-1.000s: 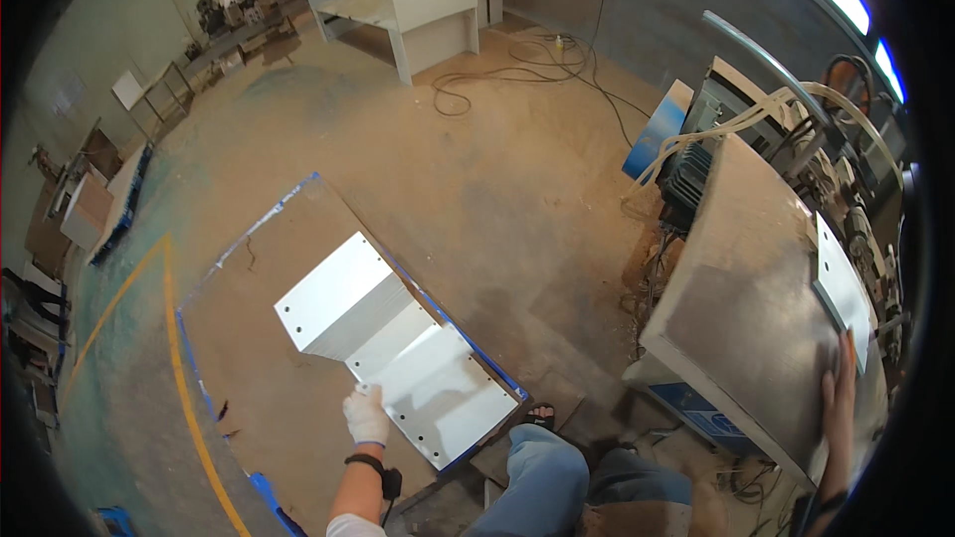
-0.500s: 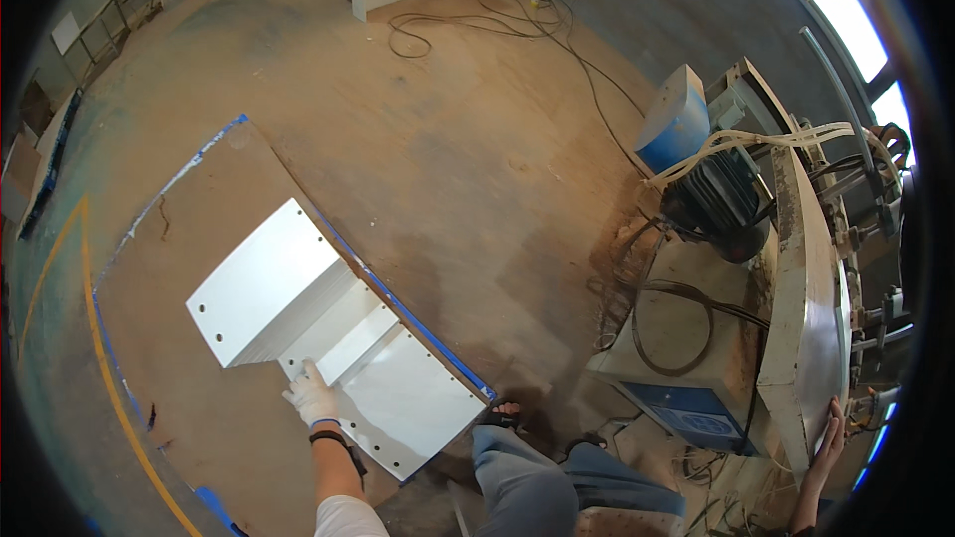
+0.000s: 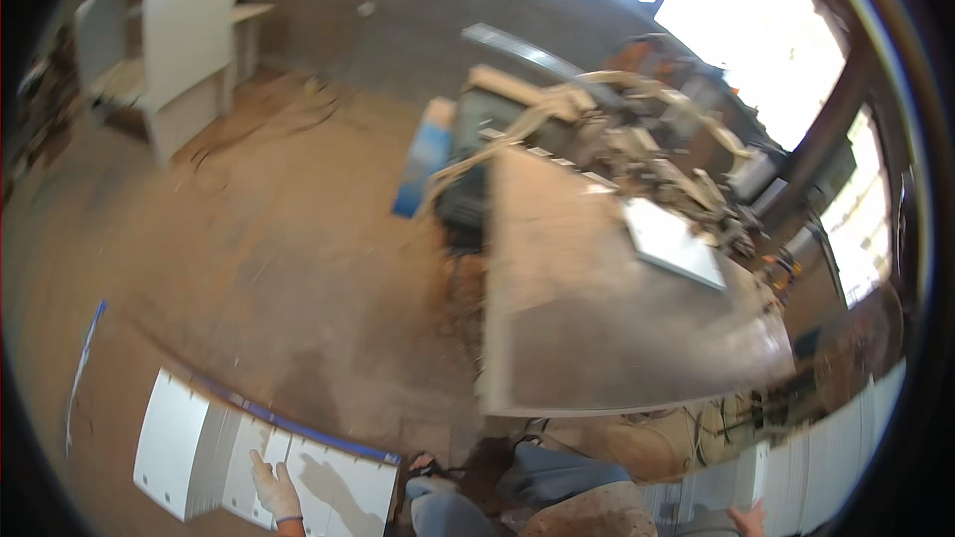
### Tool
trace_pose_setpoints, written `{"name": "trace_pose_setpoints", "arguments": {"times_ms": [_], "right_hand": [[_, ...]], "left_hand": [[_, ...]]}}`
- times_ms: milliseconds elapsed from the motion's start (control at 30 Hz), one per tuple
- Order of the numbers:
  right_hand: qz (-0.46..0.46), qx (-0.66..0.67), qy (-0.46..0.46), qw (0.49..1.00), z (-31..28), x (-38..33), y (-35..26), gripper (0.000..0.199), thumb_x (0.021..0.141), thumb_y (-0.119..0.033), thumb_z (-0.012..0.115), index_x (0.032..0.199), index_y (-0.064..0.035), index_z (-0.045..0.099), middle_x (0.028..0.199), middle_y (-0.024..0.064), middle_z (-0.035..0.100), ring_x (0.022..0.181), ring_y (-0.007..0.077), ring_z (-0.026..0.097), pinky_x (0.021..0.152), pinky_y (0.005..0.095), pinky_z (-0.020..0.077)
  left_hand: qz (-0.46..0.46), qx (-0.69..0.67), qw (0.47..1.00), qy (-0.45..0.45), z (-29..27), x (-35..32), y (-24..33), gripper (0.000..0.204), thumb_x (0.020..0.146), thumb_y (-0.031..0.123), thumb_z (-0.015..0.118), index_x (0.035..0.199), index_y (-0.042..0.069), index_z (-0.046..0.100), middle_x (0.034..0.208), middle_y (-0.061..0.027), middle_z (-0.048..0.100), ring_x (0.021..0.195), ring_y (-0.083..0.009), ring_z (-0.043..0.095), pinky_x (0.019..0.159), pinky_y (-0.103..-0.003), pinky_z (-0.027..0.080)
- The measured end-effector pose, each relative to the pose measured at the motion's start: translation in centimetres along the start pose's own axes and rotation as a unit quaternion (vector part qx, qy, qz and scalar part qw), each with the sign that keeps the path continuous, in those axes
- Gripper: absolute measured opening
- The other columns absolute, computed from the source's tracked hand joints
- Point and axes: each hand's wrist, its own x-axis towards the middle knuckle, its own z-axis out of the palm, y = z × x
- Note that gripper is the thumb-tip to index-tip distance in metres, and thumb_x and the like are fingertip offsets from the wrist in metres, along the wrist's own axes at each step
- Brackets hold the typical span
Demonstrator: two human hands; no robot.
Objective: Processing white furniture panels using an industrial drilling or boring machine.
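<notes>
Currently, at your far left, a thin blue-and-white strip point(image 3: 85, 368) runs along the brown floor point(image 3: 249, 278), and a tall off-white boxy panel unit point(image 3: 189, 30) stands farther back. Below, near the lower edge, the stacked rectangular white panels with small dark holes point(image 3: 164, 438) lie beside a long blue edging point(image 3: 298, 426). Your left hand in a pale glove point(image 3: 274, 489) is over them, fingers extended and grasping nothing; you cannot tell whether it touches them. Next come your blue-trousered legs point(image 3: 557, 477), then a blue-and-white machine cover point(image 3: 426, 154) beside the broad grey metal bench point(image 3: 607, 328). One flat white rectangular panel point(image 3: 671, 242) rests on that bench, toward its back. Your bare right hand point(image 3: 748, 519) shows blurred at the lower edge, near the pale upright panels point(image 3: 826, 487); whether it grasps anything, you cannot tell.
</notes>
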Motion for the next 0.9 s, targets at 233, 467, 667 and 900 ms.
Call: {"name": "trace_pose_setpoints", "arguments": {"times_ms": [233,467,667,900], "right_hand": [[-0.171,0.129,0.181,0.96,4.3,-2.6,3.0,0.065,0.07,-0.01,0.069,0.131,-0.0031,0.048,0.129,0.0174,0.053,0.119,0.0383,0.047,0.101,0.0461,0.0379],[-0.299,0.271,0.289,0.868,-8.1,-3.4,-3.0,0.033,0.073,0.007,0.057,0.104,-0.0027,0.065,0.091,0.0183,0.066,0.087,0.0378,0.063,0.08,0.0426,0.0501],[-0.539,0.407,0.339,0.655,-16.6,-0.1,-17.3,0.036,0.079,0.006,0.06,0.113,-0.0054,0.063,0.109,0.018,0.067,0.098,0.033,0.066,0.085,0.0394,0.0518],[-0.695,0.367,0.269,0.557,-22.3,-0.3,-35.4,0.041,0.079,-0.001,0.065,0.118,-0.0142,0.063,0.112,0.0103,0.067,0.098,0.0314,0.065,0.08,0.0403,0.0537]], "left_hand": [[0.538,-0.309,0.784,0.029,-16.0,-11.6,40.1,0.043,0.083,0.006,0.063,0.125,0.001,0.055,0.115,-0.0136,0.061,0.11,-0.0294,0.057,0.095,-0.04,0.045],[0.665,0.117,0.7,-0.231,-11.3,-21.8,64.2,0.053,0.086,0.045,0.06,0.123,0.006,0.06,0.122,-0.0178,0.061,0.117,-0.0322,0.057,0.096,-0.043,0.047],[0.602,0.249,0.739,-0.17,-2.6,-20.5,69.8,0.052,0.085,0.043,0.06,0.122,0.007,0.062,0.124,-0.0176,0.06,0.117,-0.0321,0.057,0.098,-0.043,0.048],[0.586,0.267,0.748,-0.162,-4.4,-21.7,69.7,0.044,0.084,0.041,0.063,0.116,0.01,0.065,0.128,-0.0167,0.056,0.121,-0.0307,0.054,0.098,-0.042,0.047]]}}
